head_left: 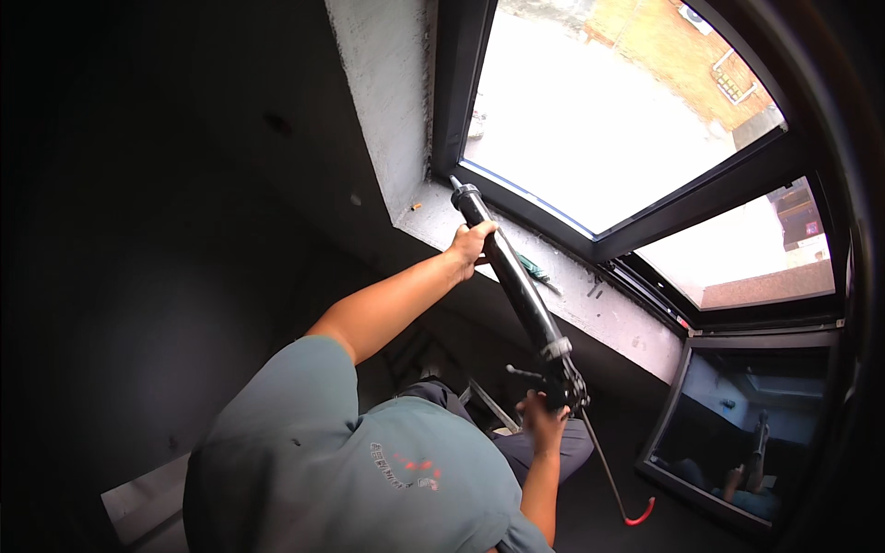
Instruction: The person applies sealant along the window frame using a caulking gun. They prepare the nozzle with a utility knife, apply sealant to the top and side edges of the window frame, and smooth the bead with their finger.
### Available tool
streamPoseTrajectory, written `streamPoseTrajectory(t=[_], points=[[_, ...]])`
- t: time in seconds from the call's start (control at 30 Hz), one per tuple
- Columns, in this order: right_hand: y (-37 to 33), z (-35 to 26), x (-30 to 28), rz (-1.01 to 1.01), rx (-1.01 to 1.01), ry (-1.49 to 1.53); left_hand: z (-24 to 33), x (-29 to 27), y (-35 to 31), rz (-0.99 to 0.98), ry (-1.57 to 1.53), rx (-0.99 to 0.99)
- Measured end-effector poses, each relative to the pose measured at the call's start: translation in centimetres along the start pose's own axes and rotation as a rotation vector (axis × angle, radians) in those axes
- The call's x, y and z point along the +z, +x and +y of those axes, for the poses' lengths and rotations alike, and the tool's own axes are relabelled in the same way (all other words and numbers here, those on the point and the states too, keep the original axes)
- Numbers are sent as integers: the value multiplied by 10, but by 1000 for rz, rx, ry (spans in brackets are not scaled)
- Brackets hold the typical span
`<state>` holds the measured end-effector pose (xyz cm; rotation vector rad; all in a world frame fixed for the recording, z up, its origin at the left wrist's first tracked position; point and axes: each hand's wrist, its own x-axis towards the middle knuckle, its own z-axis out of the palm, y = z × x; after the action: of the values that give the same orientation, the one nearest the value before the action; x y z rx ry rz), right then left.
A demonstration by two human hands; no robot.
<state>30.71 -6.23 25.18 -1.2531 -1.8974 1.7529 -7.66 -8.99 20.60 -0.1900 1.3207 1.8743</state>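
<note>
A long black caulking gun point(521, 288) slants across the middle, its nozzle up by the lower left corner of the dark window frame point(535, 205). I cannot tell whether the tip touches the frame. My left hand point(469, 245) is closed round the upper part of the barrel. Down at the handle and trigger end, my right hand point(544, 424) grips the gun; its fingers are partly hidden and slightly blurred. From that end a thin rod runs down to a red hooked tip point(640, 516).
On the pale window sill point(613, 324) lies a green object point(533, 268), partly behind the barrel, and a small orange bit point(417, 206). An opened window sash point(737, 429) juts out at the right. Bright glass fills the upper right; metal legs point(489, 405) show below.
</note>
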Motion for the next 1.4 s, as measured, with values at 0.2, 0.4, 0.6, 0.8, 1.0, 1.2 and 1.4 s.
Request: streamPoseTrajectory(t=[0.2, 0.4, 0.6, 0.8, 1.0, 1.2, 1.4], points=[[-52, 65, -70, 142, -43, -46, -10, 46, -65, -399, 5, -91], [-144, 82, -101, 213, -48, 146, -42, 115, -116, -620, 46, -145], [-207, 50, -91, 180, -162, 186, -70, 186, -143, -783, 169, -268], [-257, 34, -85, 515, -197, 359, -132, 270, -186, -868, 462, -376], [-259, 19, -107, 816, -375, 92, -167, 363, -267, -1164, 543, -318], [-203, -11, -158, 988, -533, 8, -171, 464, -326, -1285, 567, -185], [-132, -16, -209, 1022, -750, 53, -167, 553, -313, -1416, 663, -72]])
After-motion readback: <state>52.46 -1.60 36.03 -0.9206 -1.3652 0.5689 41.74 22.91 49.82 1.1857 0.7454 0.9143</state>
